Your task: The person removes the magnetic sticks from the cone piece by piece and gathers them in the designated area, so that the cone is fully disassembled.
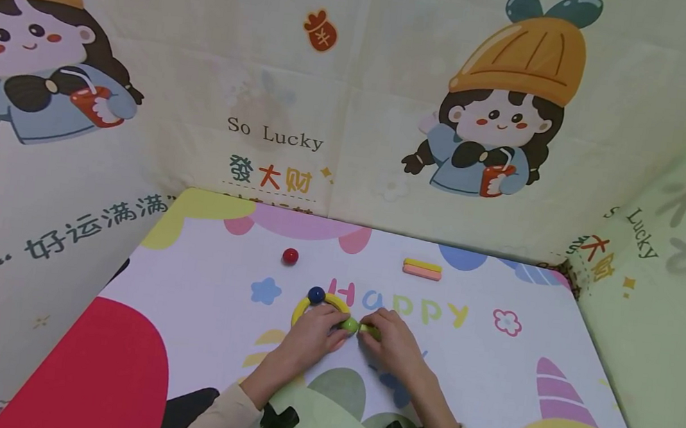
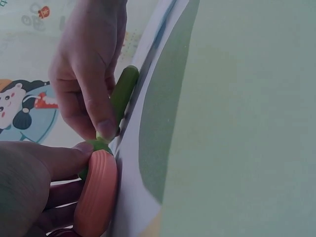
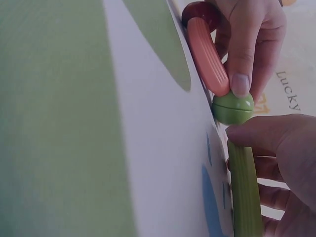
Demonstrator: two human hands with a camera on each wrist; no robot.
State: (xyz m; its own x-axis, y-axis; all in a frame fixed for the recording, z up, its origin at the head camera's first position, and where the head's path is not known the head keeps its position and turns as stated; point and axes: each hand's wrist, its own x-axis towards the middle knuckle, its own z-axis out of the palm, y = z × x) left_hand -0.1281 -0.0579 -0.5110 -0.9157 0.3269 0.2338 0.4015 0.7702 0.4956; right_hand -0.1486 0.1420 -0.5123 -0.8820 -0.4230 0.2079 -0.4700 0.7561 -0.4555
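My left hand pinches a glossy green ball between thumb and fingers. From that ball a curved salmon-pink rod runs to a dark red ball. Curved yellow rods and a dark blue ball continue the ring beyond the left hand. A straight ribbed green rod is gripped by my right hand, its near end against or close beside the green ball. The right thumb covers that meeting point in the right wrist view, so I cannot tell whether they are joined.
Behind the hands, a loose red ball lies on the printed table mat. Farther right, a yellow rod and a pink rod lie side by side. A patterned cloth wall stands along the back edge.
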